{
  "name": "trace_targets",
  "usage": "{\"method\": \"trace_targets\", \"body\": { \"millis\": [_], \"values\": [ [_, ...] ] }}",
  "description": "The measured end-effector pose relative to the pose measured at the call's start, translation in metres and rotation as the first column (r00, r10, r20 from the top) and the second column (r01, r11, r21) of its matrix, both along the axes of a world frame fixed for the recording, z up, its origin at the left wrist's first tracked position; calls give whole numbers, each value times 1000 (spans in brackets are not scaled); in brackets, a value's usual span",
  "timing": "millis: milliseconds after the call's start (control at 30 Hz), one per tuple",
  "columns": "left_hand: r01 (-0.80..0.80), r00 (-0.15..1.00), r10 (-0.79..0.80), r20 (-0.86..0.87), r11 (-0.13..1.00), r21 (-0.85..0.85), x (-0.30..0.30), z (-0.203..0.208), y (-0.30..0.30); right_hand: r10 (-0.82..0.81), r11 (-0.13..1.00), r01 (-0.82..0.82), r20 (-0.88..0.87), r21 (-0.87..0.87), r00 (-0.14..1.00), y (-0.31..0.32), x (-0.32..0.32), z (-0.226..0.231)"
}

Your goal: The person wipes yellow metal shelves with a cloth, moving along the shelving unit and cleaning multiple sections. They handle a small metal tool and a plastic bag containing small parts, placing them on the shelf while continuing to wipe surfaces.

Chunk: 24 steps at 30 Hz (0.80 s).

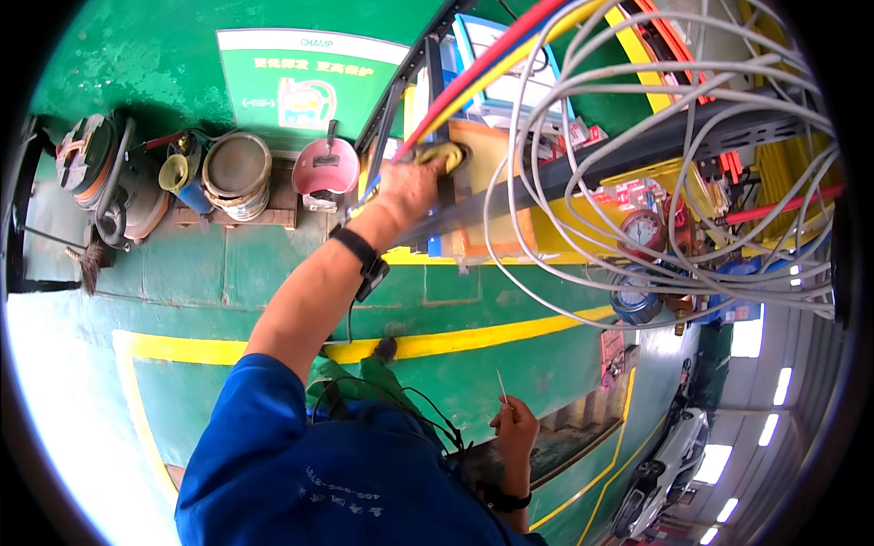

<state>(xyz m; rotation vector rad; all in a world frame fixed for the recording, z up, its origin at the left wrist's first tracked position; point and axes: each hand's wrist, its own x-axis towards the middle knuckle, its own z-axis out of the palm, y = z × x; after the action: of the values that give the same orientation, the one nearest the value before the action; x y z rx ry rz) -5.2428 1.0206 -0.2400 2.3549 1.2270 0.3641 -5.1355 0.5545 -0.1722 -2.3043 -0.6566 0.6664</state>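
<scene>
My left hand [410,189] reaches up to the shelf rack, its fingers curled at a yellow, roundish, roll-like thing [445,158]. Part of that thing is hidden behind the fingers. Right beside it are an orange-yellow panel [484,182] and the lower ends of the red, blue and yellow hoses [473,71]. Low in front of my body, my right hand [516,426] pinches a thin white stick [502,386] that points upward. What kind of stick it is cannot be made out.
Loops of grey cable [583,164] hang over the right of the rack [628,150], near pressure gauges [642,232]. Along the wall stand a pink scoop-like container [326,167], a dirty bucket [238,166] and a vacuum-like machine [137,196]. A white car [669,469] is parked at the right.
</scene>
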Motion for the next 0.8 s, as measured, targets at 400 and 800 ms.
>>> {"method": "trace_targets", "body": {
  "millis": [400, 800],
  "values": [
    [-35, 999, 30, 45, 991, 131, -11, -1, -23, -10, 1000, 10, 46, -9, 999, -19, 14, 1],
    [61, 807, 234, 542, 880, -470, -75, -56, -78, -7, 994, 1, 55, 110, 998, -12, 16, 4]
  ]
}}
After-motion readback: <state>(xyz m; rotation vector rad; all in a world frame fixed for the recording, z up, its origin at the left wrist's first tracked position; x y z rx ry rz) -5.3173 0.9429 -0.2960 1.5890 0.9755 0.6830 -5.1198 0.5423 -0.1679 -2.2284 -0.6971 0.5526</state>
